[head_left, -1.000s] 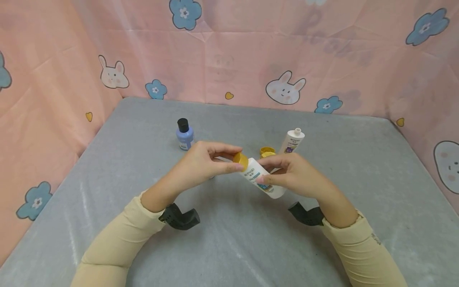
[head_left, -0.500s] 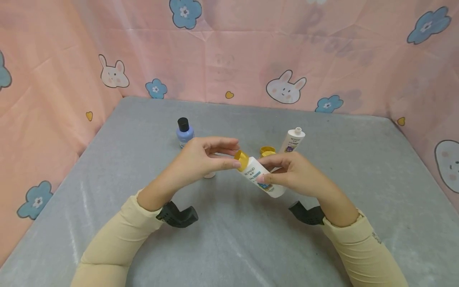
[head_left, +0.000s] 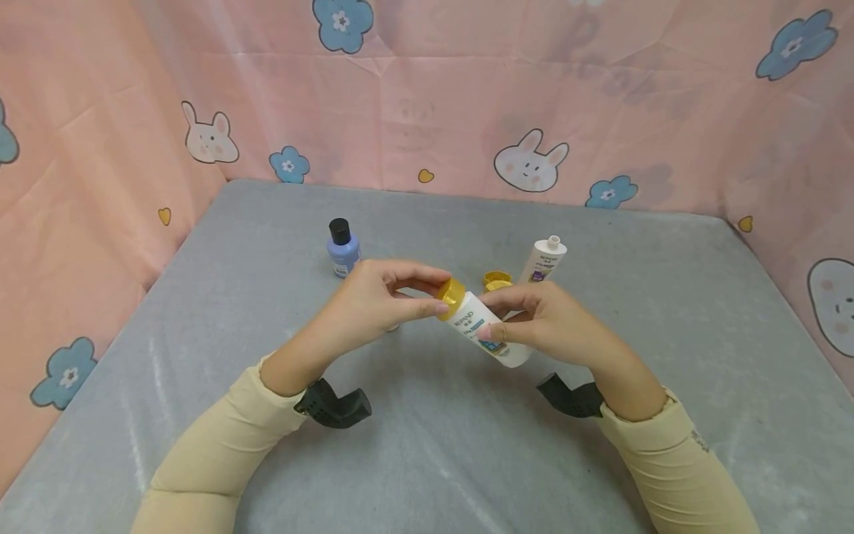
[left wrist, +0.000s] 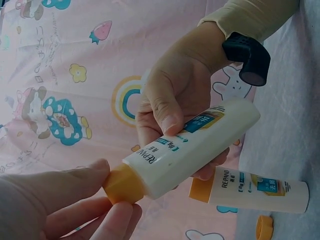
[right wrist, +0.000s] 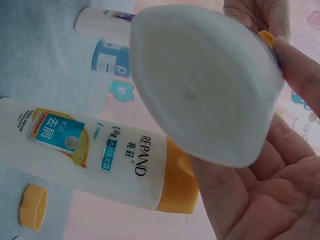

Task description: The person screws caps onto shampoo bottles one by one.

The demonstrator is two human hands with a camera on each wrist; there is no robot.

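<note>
A white shampoo bottle (head_left: 479,328) is held tilted above the table, its capped end up and to the left. My right hand (head_left: 550,322) grips its body from the right, thumb on the label. At the yellow cap (left wrist: 125,185), my left hand (head_left: 370,300) pinches with thumb and fingers. The cap sits on the neck end of the bottle. In the right wrist view the bottle's flat base (right wrist: 200,85) faces the camera. A second shampoo bottle (right wrist: 105,150) with a yellow cap stands behind, mostly hidden by my right hand in the head view.
An uncapped white bottle (head_left: 543,259) stands behind the right hand. A blue bottle (head_left: 343,252) with a black cap stands behind the left. One loose yellow cap (right wrist: 33,207) lies on the grey table (head_left: 427,460). Another white bottle (right wrist: 100,25) shows in the right wrist view.
My left fingers loosened and shifted slightly left off the cap half a second ago, then came back round it. The right hand and the bottle have stayed almost in place.
</note>
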